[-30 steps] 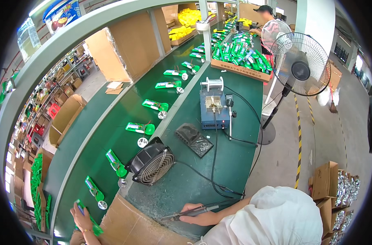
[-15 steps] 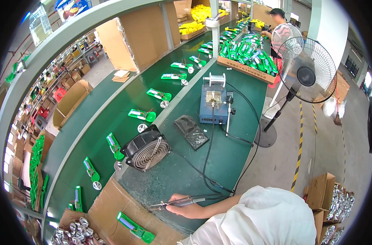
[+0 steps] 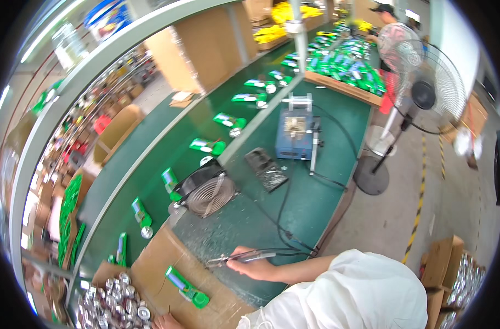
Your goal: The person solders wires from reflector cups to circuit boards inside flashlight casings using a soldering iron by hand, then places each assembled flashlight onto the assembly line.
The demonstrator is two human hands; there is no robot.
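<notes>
My right hand (image 3: 254, 268) is closed around a soldering iron (image 3: 265, 255), its metal tip pointing left over the green bench. A green plastic torch housing (image 3: 187, 286) with a pale inset strip lies on a cardboard sheet (image 3: 165, 249), left of the iron's tip and apart from it. Only part of my left hand (image 3: 166, 322) shows at the lower edge, beside a pile of shiny metal reflector cups (image 3: 110, 301); its fingers are mostly cut off or unclear.
A boxy black fan (image 3: 209, 192), a dark tray (image 3: 266, 169) and a blue soldering station (image 3: 294, 134) with cables stand on the bench. Green housings with reflectors line the belt (image 3: 176, 151). Beyond are a full carton (image 3: 343, 88), a pedestal fan (image 3: 424, 94) and another person (image 3: 395, 41).
My left hand has come into view at the lower edge by the reflector cups. The whole view has shifted, while my right hand keeps holding the soldering iron.
</notes>
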